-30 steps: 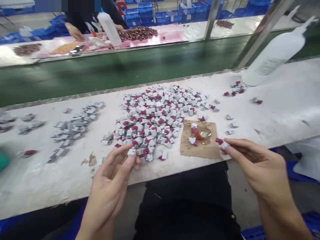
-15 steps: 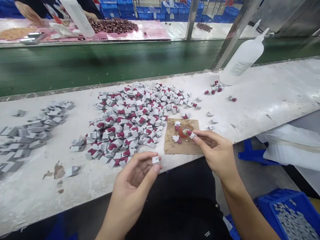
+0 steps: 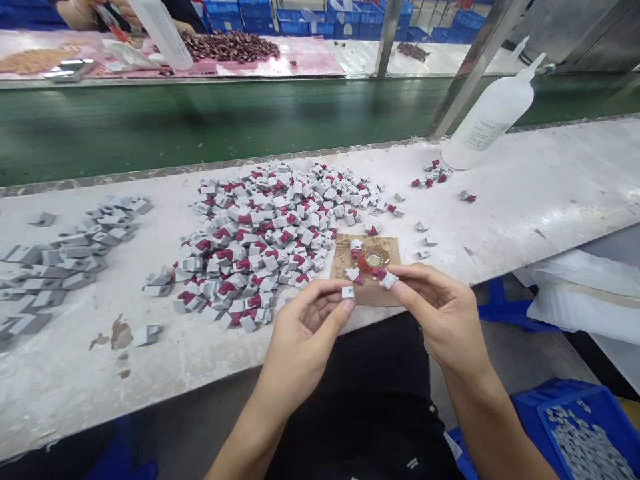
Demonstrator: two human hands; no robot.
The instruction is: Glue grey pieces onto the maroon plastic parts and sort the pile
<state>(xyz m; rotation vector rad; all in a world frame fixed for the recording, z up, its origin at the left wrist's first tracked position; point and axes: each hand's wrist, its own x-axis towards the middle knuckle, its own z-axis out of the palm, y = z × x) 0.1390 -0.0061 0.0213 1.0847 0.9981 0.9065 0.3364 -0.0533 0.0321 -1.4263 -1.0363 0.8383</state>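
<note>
My left hand (image 3: 305,337) pinches a small grey block (image 3: 348,292) between thumb and forefinger, just over the table's front edge. My right hand (image 3: 440,313) holds a small grey-and-red part (image 3: 386,277) at its fingertips, close to the left hand's block. Both hover beside a brown cardboard scrap (image 3: 387,250) that carries a red blob of glue (image 3: 371,260) and a few parts. A large pile of grey-and-red parts (image 3: 270,233) lies to the left of the scrap.
A heap of plain grey pieces (image 3: 65,253) lies at the left. A white squeeze bottle (image 3: 487,120) leans at the back right. A green conveyor belt (image 3: 225,127) runs behind. A blue bin (image 3: 585,433) of grey parts sits lower right. Another person's hands work at the far bench.
My left hand has moved right and up with its grey block. My right hand drew back from the glue blob with its part. The two hands are now close together.
</note>
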